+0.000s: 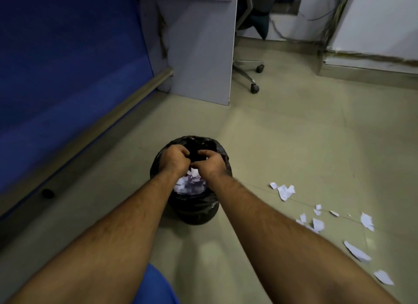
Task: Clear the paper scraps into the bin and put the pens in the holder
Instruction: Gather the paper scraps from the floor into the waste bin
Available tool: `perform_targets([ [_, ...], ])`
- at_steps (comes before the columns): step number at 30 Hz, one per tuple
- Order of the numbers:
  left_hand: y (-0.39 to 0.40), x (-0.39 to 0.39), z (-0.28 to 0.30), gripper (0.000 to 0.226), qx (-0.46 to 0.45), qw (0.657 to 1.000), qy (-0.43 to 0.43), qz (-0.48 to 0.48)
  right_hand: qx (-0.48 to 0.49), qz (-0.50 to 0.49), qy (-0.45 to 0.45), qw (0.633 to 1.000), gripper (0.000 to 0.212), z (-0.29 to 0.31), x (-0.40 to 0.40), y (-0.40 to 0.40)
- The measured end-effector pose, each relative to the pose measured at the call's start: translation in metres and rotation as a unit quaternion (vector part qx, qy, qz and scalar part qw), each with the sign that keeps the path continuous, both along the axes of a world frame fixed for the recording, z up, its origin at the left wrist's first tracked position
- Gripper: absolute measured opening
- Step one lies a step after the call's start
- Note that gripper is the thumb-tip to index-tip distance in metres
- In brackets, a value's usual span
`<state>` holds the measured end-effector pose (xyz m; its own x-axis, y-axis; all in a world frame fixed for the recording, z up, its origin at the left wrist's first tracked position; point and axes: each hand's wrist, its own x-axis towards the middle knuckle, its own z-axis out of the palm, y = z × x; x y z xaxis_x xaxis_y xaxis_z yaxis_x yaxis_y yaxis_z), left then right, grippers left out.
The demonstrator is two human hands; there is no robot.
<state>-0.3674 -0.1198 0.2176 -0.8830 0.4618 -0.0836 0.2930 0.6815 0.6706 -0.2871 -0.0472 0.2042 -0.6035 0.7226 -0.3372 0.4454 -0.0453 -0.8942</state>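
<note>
Black-lined bin point(192, 204) on the floor point(282, 145), both my hands above its mouth.

My left hand point(174, 157) and right hand point(209, 160) are curled, apparently dropping paper onto the scraps inside point(188, 186); more loose scraps point(319, 222) wait right; no pens visible.

- We are in an office, looking down at a pale tiled floor point(282, 131).
- A blue cubicle partition point(67, 66) stands on our left.
- Behind a grey desk panel point(201, 43), we see a wheeled office chair point(251, 75).
- Loose cables point(325, 20) run along the far wall.
</note>
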Motion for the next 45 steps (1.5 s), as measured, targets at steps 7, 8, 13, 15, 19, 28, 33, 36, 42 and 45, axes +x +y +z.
perform_targets([
  [7,0.018,0.019,0.003,0.018,0.013,0.996,0.015,-0.086,0.03,-0.11,0.048,0.992,0.025,0.009,0.015,0.01],
  [8,0.023,0.025,0.005,0.018,0.013,0.994,0.019,-0.103,0.03,-0.126,0.058,0.99,0.023,0.008,0.022,0.013],
  [13,0.05,0.066,0.011,0.02,-0.011,0.982,0.041,-0.185,0.014,-0.173,0.079,0.982,0.009,0.007,0.073,0.028],
  [15,0.061,0.078,0.006,0.023,-0.027,0.981,0.043,-0.187,0.02,-0.19,0.075,0.979,0.012,0.006,0.092,0.039],
  [19,0.079,0.114,-0.014,0.029,-0.042,0.977,0.036,-0.207,0.029,-0.225,0.053,0.972,0.015,-0.002,0.134,0.06],
  [28,0.104,0.204,-0.095,0.032,-0.079,0.965,-0.048,-0.246,-0.005,-0.23,-0.012,0.973,0.01,-0.07,0.22,0.084],
  [33,0.109,0.261,-0.167,0.041,-0.142,0.938,-0.064,-0.31,0.003,-0.201,-0.121,0.972,0.02,-0.134,0.283,0.089],
  [36,0.104,0.299,-0.212,0.045,-0.203,0.911,0.003,-0.358,0.041,-0.124,-0.254,0.958,0.037,-0.186,0.326,0.086],
  [42,0.094,0.332,-0.248,0.063,-0.277,0.91,0.018,-0.309,0.058,-0.054,-0.406,0.91,0.077,-0.228,0.364,0.058],
  [45,0.095,0.346,-0.238,0.062,-0.307,0.902,0.022,-0.303,0.043,-0.072,-0.376,0.923,0.078,-0.23,0.376,0.037],
])
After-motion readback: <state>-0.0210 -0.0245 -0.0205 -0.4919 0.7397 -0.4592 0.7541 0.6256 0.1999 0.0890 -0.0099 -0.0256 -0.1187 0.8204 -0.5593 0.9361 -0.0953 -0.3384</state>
